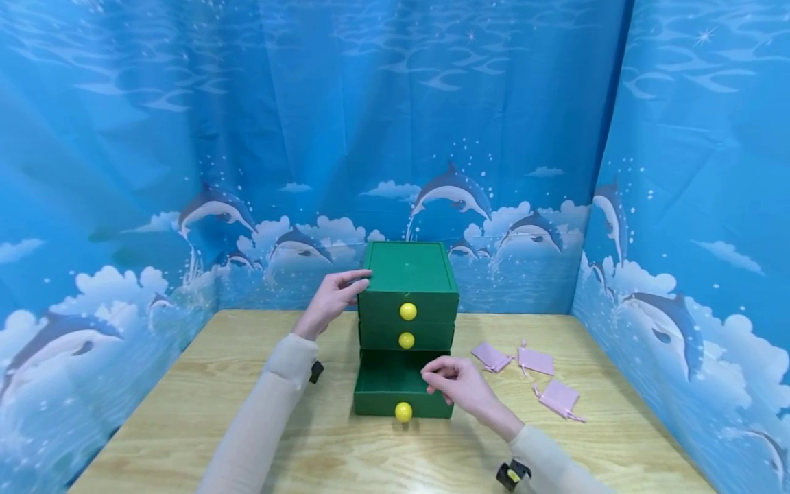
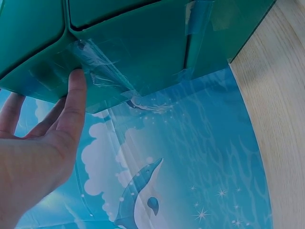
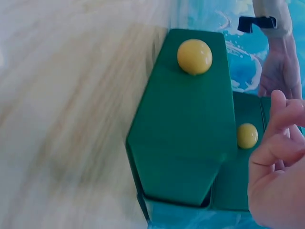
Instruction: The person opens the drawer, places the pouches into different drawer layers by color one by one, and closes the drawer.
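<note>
A small green cabinet (image 1: 409, 267) with yellow ball knobs stands on the table. Its bottom drawer (image 1: 375, 405) is pulled out, and the part of its inside that shows is bare green. My left hand (image 1: 331, 300) touches the cabinet's upper left side; in the left wrist view a fingertip (image 2: 77, 78) presses near clear tape there. Above the right part of the open drawer hovers my right hand (image 1: 464, 389), fingers loosely bent, thumb near the index finger, nothing visible between them. The lowest knob (image 3: 194, 56) is away from its fingers.
To the right of the cabinet lie three pink drawstring pouches, one nearest the cabinet (image 1: 490, 356), one behind (image 1: 536, 361) and one in front (image 1: 559, 396). Blue dolphin-print curtains (image 1: 345, 123) border the wooden table (image 1: 247, 357) at the back and sides.
</note>
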The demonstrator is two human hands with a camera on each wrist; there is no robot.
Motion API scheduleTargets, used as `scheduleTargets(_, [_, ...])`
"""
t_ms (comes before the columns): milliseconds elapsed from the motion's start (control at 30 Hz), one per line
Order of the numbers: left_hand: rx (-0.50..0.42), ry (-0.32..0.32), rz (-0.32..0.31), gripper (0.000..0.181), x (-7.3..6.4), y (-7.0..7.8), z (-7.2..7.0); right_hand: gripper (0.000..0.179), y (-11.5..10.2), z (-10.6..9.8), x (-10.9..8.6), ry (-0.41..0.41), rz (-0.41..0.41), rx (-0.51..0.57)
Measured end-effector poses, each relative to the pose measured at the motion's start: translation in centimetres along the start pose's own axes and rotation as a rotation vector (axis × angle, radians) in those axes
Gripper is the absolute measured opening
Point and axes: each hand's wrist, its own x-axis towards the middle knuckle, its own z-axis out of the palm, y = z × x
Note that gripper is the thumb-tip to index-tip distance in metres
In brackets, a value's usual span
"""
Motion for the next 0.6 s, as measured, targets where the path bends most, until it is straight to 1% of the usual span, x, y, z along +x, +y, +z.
scheduleTargets(133, [0.007,0.002,-0.003,0.043,0.0,0.1,0.0,0.026,0.2,-0.9,0.2,0.038,-0.014,-0.011])
scheduleTargets(233, [0.010,0.003,0.000,0.042,0.0,0.1,0.0,0.026,0.4,-1.7,0.4,0.076,-0.009,-0.019])
scheduleTargets(333, [0.009,0.004,0.003,0.043,0.0,0.2,0.0,0.026,0.7,-2.7,0.5,0.126,0.018,-0.047])
scheduleTargets(467, [0.007,0.002,0.005,0.043,0.0,0.2,0.0,0.025,0.9,-3.9,0.9,0.216,0.062,-0.110])
scheduleTargets(600, [0.001,-0.003,0.009,0.043,0.0,0.2,0.1,0.021,1.2,-4.9,1.2,0.294,0.097,-0.133])
